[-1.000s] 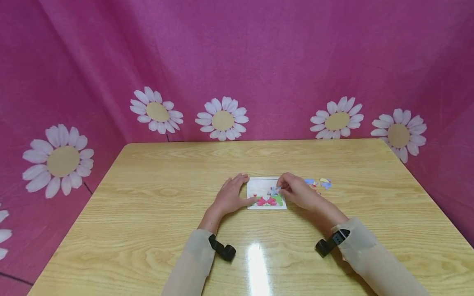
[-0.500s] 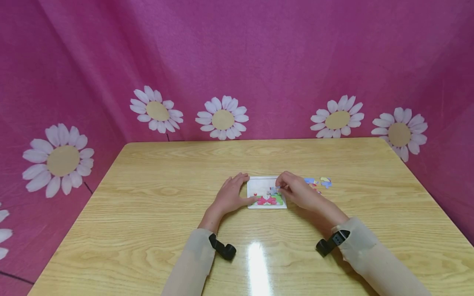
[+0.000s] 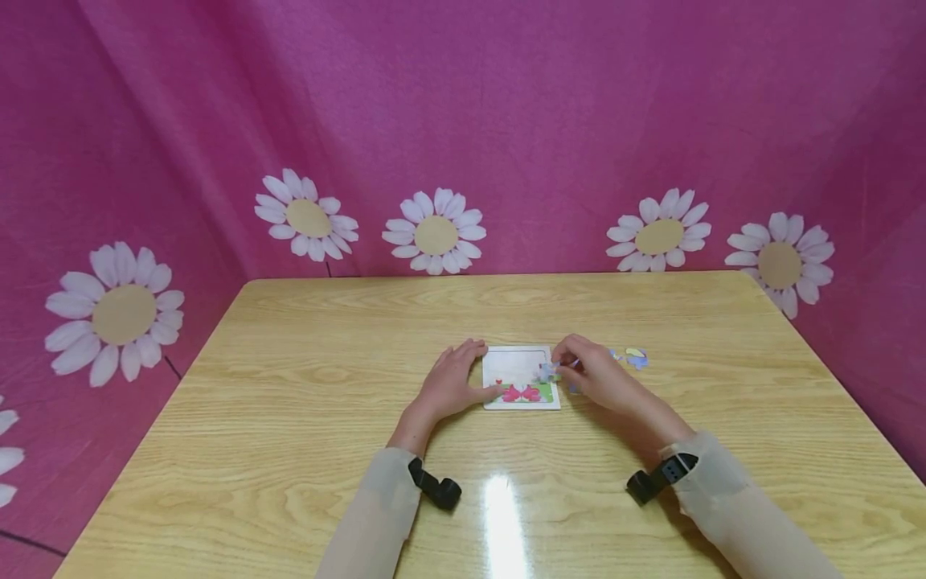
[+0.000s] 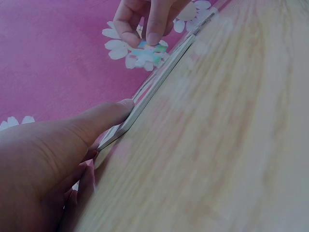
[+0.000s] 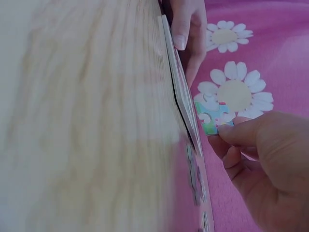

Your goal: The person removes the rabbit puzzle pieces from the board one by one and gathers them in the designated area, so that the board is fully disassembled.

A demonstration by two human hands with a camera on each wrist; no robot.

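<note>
While the tray (image 3: 509, 364) looks filled mainly along 6 o'clock, at least 2 loose pieces (image 3: 637, 359) lie out toward 3 o'clock; the right hand (image 3: 602, 379) pinches another puzzle piece (image 3: 546, 371) at that edge; the left hand (image 3: 450, 381), fingers wide, touches the 9 o'clock side.

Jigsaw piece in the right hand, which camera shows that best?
The right wrist view: the jigsaw piece looks largest there, its notches plain. The left wrist view shows it smaller and paler; the head view, only tiny.

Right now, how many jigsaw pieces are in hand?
1: a jigsaw piece pinched by the right hand. The left hand, touching the puzzle board, could hide another.
</note>
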